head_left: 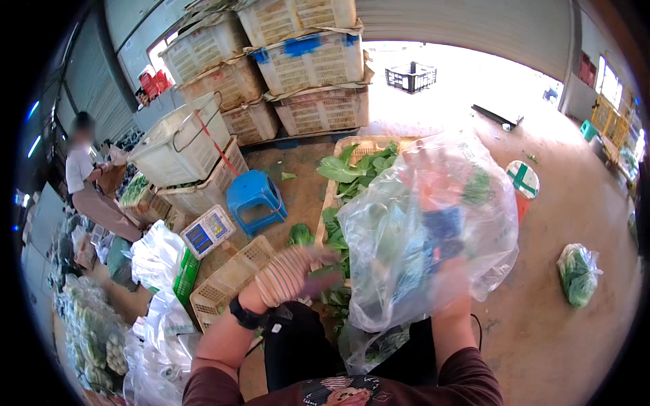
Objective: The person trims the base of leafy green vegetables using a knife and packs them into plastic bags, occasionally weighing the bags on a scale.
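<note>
White electronic scale (207, 232), well left of clear plastic bag (396, 227). Striped-gloved left hand (291, 274) just left of bag, contact unclear; blurred fingers look spread from thumb. Leafy greens (342, 169) behind bag's left edge. Right hand (433, 186) seemingly inside bag; cannot tell finger state through film. Judged best: spread film evenly, avoid snagging. Bagged greens (577, 274) well right of bag.

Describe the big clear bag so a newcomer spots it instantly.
Find the yellowish crate of leafy greens near the middle. Overlapping its right side in the view is the clear bag, with the right forearm at its lower edge. Unlike the small greens-filled bag at far right, it is large and spread wide.
</note>
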Tool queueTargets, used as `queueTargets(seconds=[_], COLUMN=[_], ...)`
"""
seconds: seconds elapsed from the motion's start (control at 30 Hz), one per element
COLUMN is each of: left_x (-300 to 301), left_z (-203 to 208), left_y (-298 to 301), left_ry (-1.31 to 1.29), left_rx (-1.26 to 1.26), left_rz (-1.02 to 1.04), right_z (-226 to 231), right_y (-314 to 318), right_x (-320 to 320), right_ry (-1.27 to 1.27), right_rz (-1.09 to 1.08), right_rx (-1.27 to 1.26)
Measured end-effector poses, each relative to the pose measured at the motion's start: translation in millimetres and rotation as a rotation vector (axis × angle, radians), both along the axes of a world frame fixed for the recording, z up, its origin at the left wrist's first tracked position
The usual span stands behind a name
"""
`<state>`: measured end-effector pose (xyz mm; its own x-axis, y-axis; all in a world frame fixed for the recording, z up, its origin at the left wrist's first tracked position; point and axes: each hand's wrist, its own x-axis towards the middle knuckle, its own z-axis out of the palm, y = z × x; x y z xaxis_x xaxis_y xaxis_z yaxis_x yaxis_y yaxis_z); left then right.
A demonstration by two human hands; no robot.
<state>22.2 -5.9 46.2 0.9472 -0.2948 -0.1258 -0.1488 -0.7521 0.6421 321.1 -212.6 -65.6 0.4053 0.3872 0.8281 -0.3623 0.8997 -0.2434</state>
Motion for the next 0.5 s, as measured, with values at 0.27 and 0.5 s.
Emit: queueTargets(seconds=[0.27, 0.5], left_x=[205.1, 350.2], left_z=[-19.7, 45.9], left_y=[-37.8, 57.5], left_ry=[-0.427, -0.807], left_rx=[0.073, 0.528], left_rz=[0.154, 0.325], right_z=[30.9, 7.2], right_y=[12.5, 22.7], right_x=[-25.6, 0.4], right_ry=[0.275, 0.677], right_rz=[0.173, -0.173], right_rx=[0.099, -0.148])
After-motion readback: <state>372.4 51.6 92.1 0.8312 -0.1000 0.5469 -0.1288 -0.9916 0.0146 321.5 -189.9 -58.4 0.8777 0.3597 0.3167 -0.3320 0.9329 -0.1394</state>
